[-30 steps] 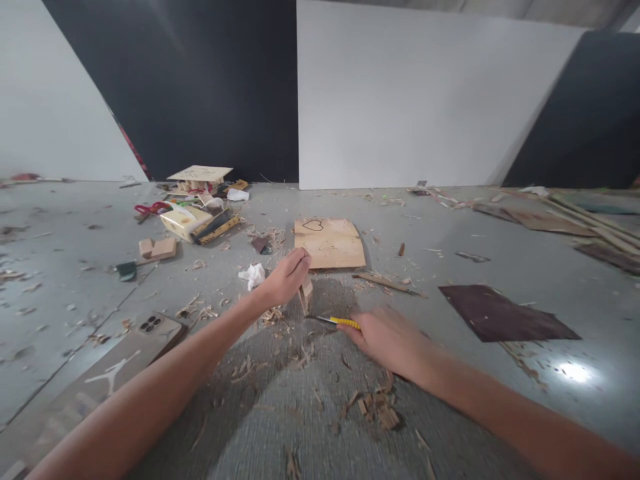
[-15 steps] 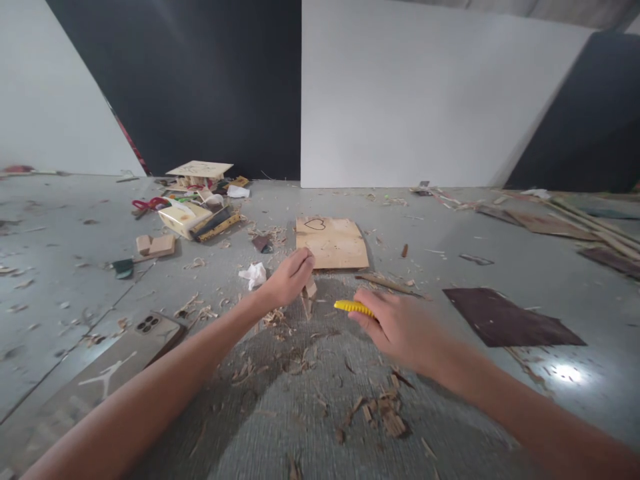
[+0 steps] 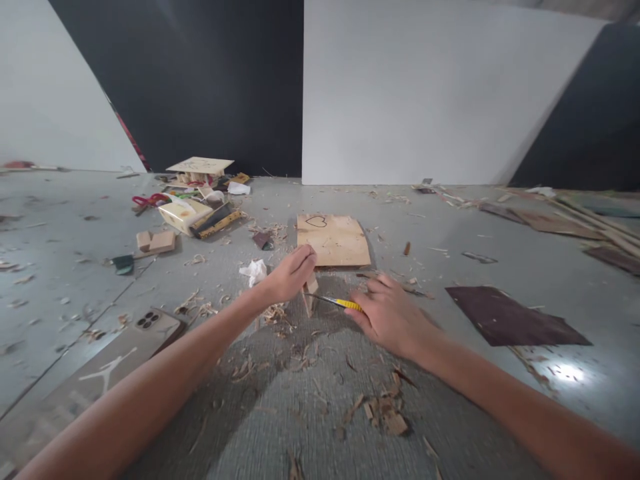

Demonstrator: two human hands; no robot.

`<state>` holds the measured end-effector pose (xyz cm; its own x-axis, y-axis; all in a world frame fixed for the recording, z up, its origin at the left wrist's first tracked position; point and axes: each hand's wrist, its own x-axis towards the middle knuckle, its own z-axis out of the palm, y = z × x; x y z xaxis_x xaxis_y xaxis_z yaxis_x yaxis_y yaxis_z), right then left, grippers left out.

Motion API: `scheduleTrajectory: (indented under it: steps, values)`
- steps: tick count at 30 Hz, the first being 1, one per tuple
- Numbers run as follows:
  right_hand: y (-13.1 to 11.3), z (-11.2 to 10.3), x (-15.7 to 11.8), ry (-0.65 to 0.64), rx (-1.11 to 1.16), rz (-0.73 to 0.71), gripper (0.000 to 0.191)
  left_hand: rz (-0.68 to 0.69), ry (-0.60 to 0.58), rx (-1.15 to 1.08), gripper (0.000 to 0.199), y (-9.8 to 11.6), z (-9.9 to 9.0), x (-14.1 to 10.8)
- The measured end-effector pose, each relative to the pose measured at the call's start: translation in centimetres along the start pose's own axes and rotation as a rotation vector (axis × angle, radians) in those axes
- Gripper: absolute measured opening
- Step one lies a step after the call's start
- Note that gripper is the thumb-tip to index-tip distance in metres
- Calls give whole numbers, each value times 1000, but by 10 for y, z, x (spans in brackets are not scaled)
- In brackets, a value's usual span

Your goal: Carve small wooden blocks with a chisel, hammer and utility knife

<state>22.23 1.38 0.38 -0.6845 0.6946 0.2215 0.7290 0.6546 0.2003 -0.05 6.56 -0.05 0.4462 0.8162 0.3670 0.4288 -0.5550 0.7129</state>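
Brown chips (image 3: 387,410) lie nearest, short of the right hand (image 3: 393,313), which is closed round a yellow knife (image 3: 349,305). Its blade points left, its tip at the wood block (image 3: 311,293); whether it bites, I cannot tell. The left hand (image 3: 295,273) clamps the block's upper end. Well right of the knife grip lies a dark sheet (image 3: 515,317); left of the block grip, tissue (image 3: 254,272). Just beyond that grip sits a board (image 3: 335,243) with a drawn heart.
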Motion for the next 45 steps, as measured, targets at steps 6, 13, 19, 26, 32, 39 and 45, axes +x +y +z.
scheduleTrajectory:
  steps: [6, 13, 19, 26, 32, 39, 45]
  values:
    - [1, 5, 5, -78, -4, -13, 44, 38, -26, -19, 29, -3, 0, 2]
    - [1, 11, 1, -85, 79, -74, 41, 37, -50, -2, 28, 6, 0, 1]
    - [10, 17, -9, 55, 217, -58, 42, 8, -74, -21, 28, 9, -2, -1]
    - [8, 9, -6, 33, 145, -3, 38, 33, -71, -40, 26, 7, -1, -1]
    - [3, -1, 0, -52, 104, 16, 31, 51, -61, -73, 25, 4, 0, -1]
    - [-5, 1, 1, -54, 79, 21, 35, 56, -66, -95, 29, 4, 1, 1]
    - [-6, 8, 1, -107, 119, -41, 35, 38, -168, -109, 25, 1, -3, 5]
